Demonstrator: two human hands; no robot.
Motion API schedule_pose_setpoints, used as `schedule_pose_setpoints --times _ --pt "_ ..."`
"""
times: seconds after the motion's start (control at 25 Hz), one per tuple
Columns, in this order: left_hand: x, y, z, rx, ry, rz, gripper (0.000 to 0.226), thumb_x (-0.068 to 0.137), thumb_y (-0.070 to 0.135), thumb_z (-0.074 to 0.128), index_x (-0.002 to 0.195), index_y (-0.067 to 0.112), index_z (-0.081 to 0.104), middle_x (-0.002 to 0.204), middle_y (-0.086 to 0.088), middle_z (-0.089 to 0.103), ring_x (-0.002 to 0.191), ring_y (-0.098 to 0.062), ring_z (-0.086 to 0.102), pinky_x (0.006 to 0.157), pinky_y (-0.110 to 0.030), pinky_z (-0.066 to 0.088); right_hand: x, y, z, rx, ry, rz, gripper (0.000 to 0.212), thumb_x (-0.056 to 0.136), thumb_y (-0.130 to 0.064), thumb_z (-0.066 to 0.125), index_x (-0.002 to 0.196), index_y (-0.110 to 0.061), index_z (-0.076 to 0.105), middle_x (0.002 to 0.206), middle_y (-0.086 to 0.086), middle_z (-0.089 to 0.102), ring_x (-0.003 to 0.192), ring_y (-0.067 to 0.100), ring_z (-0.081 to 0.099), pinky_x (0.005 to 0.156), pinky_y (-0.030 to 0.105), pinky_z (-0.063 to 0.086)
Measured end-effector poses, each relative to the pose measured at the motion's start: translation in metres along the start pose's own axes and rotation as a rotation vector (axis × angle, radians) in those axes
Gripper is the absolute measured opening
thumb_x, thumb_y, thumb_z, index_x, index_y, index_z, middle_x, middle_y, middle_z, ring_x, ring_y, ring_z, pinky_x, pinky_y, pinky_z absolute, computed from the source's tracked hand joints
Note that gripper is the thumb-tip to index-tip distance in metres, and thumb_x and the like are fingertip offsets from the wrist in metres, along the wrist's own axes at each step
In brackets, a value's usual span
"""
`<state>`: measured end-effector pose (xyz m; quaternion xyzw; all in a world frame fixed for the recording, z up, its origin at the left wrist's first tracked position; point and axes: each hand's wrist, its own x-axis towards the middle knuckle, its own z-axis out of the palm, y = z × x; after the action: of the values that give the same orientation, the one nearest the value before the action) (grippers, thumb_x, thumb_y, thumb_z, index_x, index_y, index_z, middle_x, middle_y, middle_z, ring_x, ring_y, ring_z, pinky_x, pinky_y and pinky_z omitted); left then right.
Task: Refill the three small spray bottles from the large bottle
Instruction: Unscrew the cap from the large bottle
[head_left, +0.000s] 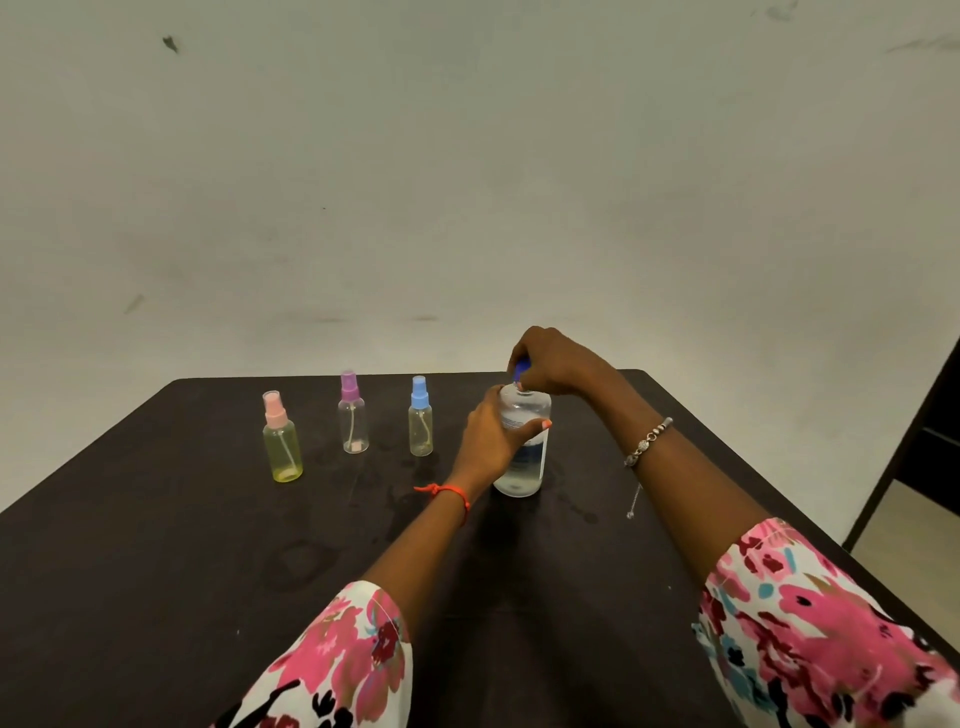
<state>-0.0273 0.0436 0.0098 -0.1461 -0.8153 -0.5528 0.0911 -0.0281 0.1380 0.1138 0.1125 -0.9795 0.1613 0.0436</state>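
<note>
Dark table (156, 519) carrying everything. Large clear bottle (527, 467) standing upright; left hand (488, 441) wrapping its body, right hand (556, 366) curling over its top. Left of it, sprayers lining up: blue-topped spray bottle (421, 426) nearest, purple-topped spray bottle (353, 421), pink-topped spray bottle (282, 447) farthest. Blue cap (521, 370) sitting at its neck, right fingers gripping it.

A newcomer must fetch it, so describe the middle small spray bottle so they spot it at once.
On the dark table, three small spray bottles stand in a row left of the large bottle. Take the middle bottle. It alone has a purple spray top and a clear body, between the pink-topped yellowish bottle and the blue-topped bottle.
</note>
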Motion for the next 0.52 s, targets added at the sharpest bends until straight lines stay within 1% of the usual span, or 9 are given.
schedule_pose_setpoints --times 0.04,0.08,0.16,0.2,0.28,0.32,0.36,0.44,0.52 --pt "-0.0003 -0.0002 -0.0001 -0.001 0.001 -0.002 0.066 0.077 0.037 0.068 0.131 0.014 0.038 0.129 -0.009 0.053 0.117 -0.022 0.051 0.087 -0.024 0.039 0.0002 -0.0012 -0.0021 -0.002 -0.036 -0.01 0.025 0.082 -0.005 0.059 0.105 0.003 0.062 0.109 0.019 0.063 0.083 0.02 0.053 0.063 0.023 0.041" --pt "-0.0006 -0.0002 0.0001 -0.011 0.001 0.001 0.066 0.077 0.036 0.068 0.132 0.014 0.038 0.13 -0.009 0.053 0.119 -0.022 0.05 0.088 -0.025 0.039 0.0006 -0.002 -0.0037 -0.002 -0.053 -0.02 0.025 0.083 -0.009 0.06 0.106 0.002 0.062 0.108 0.017 0.064 0.079 0.019 0.054 0.062 0.022 0.042" --pt "-0.0001 -0.0009 0.0001 -0.034 0.006 0.014 0.065 0.077 0.034 0.069 0.131 0.014 0.039 0.13 -0.008 0.054 0.119 -0.023 0.051 0.089 -0.024 0.039 0.0015 -0.0029 -0.0046 0.038 -0.023 -0.012 0.032 0.084 -0.025 0.064 0.103 0.001 0.063 0.096 0.013 0.06 0.066 0.017 0.054 0.055 0.02 0.04" --pt "-0.0003 -0.0011 -0.0001 -0.039 0.009 0.016 0.063 0.077 0.033 0.07 0.129 0.013 0.04 0.129 -0.008 0.055 0.118 -0.023 0.052 0.089 -0.023 0.039 0.0031 -0.0017 -0.0036 0.039 0.014 0.007 0.033 0.083 -0.029 0.065 0.096 0.001 0.062 0.089 0.011 0.057 0.063 0.016 0.051 0.054 0.021 0.038" --pt "-0.0002 -0.0011 0.0 -0.027 0.013 0.01 0.063 0.076 0.034 0.07 0.128 0.013 0.041 0.128 -0.008 0.055 0.117 -0.022 0.053 0.089 -0.024 0.04 0.0034 0.0002 -0.0017 -0.025 0.064 0.028 0.028 0.083 -0.027 0.065 0.078 -0.001 0.055 0.08 0.011 0.053 0.066 0.018 0.048 0.054 0.022 0.034" --pt "-0.0002 -0.0009 0.0002 -0.017 0.01 0.007 0.064 0.076 0.035 0.07 0.129 0.013 0.04 0.129 -0.008 0.055 0.117 -0.022 0.052 0.089 -0.024 0.04 0.0036 0.0009 -0.0012 -0.041 0.058 0.019 0.022 0.084 -0.021 0.065 0.078 -0.002 0.055 0.084 0.014 0.055 0.07 0.02 0.049 0.054 0.022 0.034" --pt "-0.0002 -0.0011 0.0004 -0.008 0.006 0.003 0.066 0.076 0.036 0.069 0.13 0.013 0.039 0.13 -0.009 0.054 0.118 -0.023 0.052 0.089 -0.025 0.04 0.0032 0.0011 -0.002 -0.034 0.034 -0.002 0.014 0.083 -0.013 0.063 0.086 0.0 0.06 0.093 0.017 0.06 0.076 0.02 0.05 0.055 0.021 0.036" --pt "-0.0011 -0.0004 0.0007 0.003 -0.001 -0.01 0.069 0.076 0.038 0.069 0.133 0.014 0.037 0.132 -0.009 0.052 0.121 -0.024 0.05 0.09 -0.025 0.039 0.001 0.0003 -0.0059 -0.016 -0.021 -0.041 0.017 0.08 0.0 0.06 0.097 0.002 0.064 0.109 0.019 0.063 0.084 0.02 0.051 0.059 0.02 0.04" --pt "-0.0015 0.0002 0.0004 0.008 0.0 -0.02 0.07 0.077 0.038 0.068 0.134 0.015 0.035 0.134 -0.009 0.05 0.123 -0.025 0.048 0.092 -0.028 0.04 -0.0008 -0.0011 -0.0082 -0.005 -0.041 -0.073 0.023 0.08 -0.006 0.063 0.103 -0.002 0.064 0.117 0.016 0.06 0.09 0.02 0.052 0.067 0.022 0.041"
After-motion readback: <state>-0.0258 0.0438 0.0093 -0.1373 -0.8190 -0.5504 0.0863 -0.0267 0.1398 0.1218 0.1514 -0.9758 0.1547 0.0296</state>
